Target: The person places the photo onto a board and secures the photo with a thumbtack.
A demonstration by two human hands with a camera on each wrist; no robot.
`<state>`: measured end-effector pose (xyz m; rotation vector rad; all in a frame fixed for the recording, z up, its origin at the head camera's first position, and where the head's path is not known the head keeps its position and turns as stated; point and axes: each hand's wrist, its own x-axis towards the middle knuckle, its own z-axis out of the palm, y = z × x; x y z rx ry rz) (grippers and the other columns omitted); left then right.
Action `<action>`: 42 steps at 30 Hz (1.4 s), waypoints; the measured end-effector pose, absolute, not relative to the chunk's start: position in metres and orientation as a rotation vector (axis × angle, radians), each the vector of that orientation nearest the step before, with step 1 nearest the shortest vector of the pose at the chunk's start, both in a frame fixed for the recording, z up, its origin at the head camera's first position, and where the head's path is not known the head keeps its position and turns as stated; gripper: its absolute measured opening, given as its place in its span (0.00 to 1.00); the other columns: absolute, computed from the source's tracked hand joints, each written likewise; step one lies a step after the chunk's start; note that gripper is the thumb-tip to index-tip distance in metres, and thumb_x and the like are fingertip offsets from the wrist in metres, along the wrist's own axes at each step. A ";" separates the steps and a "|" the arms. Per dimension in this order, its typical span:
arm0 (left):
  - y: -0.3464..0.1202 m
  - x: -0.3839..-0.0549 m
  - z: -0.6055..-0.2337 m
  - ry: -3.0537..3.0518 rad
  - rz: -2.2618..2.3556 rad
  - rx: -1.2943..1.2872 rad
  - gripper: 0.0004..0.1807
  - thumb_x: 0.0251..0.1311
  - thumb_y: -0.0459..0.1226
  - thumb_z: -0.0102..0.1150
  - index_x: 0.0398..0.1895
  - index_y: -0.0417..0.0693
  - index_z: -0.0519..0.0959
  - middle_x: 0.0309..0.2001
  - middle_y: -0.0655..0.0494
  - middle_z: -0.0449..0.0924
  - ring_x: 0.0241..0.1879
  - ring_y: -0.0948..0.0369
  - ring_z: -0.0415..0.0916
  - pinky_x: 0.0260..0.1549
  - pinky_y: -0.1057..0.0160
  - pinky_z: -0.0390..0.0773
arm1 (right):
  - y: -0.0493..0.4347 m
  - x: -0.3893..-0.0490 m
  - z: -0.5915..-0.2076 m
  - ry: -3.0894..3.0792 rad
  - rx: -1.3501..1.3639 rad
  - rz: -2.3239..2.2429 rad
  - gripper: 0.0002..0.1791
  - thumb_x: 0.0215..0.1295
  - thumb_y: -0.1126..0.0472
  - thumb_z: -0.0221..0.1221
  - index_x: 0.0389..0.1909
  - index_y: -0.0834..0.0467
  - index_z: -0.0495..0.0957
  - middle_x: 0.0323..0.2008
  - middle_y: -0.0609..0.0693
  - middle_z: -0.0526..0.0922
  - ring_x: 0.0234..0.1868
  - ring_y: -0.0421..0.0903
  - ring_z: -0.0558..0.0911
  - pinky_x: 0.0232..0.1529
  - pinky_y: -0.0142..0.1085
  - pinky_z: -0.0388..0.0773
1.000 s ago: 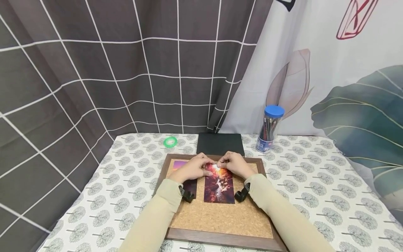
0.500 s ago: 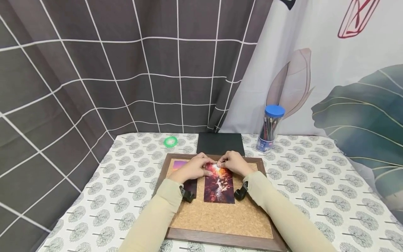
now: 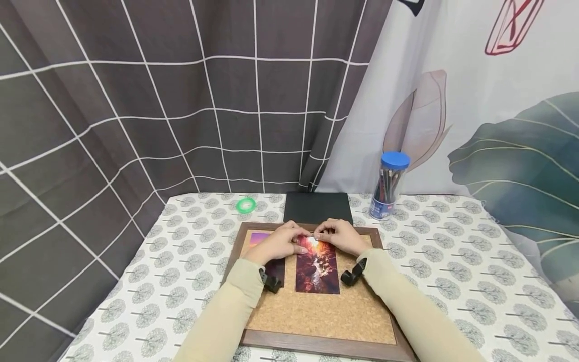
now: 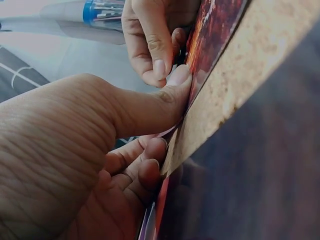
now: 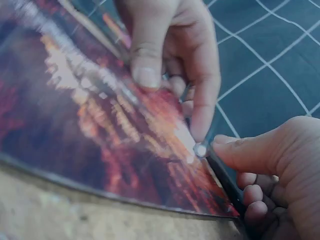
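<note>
A red and orange landscape photo (image 3: 317, 271) lies upright on a framed cork board (image 3: 316, 314). My left hand (image 3: 279, 243) holds its upper left part, the thumb (image 4: 167, 97) on the printed face and the index finger (image 5: 204, 95) reaching the top edge. At that edge sits a small clear push pin (image 5: 201, 149). My right hand (image 3: 342, 236) pinches at the pin; the thumb shows beside it in the right wrist view, while the index fingertip is hidden. A purple-topped dark photo (image 3: 260, 238) lies partly under my left hand and wrist.
Behind the board lies a flat black item (image 3: 318, 207). A blue-lidded clear jar (image 3: 390, 186) of pencils stands at the back right. A green tape roll (image 3: 246, 205) lies back left on the tree-print tablecloth (image 3: 181, 261). Curtains (image 3: 253, 100) hang close behind.
The head view has shifted slightly. My right wrist has turned a little outward, with its fingertips still at the photo's top edge. The left hand keeps its place on the photo.
</note>
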<state>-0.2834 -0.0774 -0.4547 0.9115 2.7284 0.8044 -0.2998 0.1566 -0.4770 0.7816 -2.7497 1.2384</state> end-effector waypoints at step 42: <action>-0.078 -0.284 -0.461 2.725 0.836 0.907 0.24 0.61 0.44 0.70 0.61 0.53 0.80 0.43 0.57 0.68 0.37 0.63 0.67 0.40 0.63 0.72 | 0.151 -0.296 -0.471 -2.789 0.678 1.255 0.02 0.63 0.58 0.68 0.34 0.51 0.84 0.24 0.45 0.76 0.25 0.42 0.73 0.30 0.35 0.70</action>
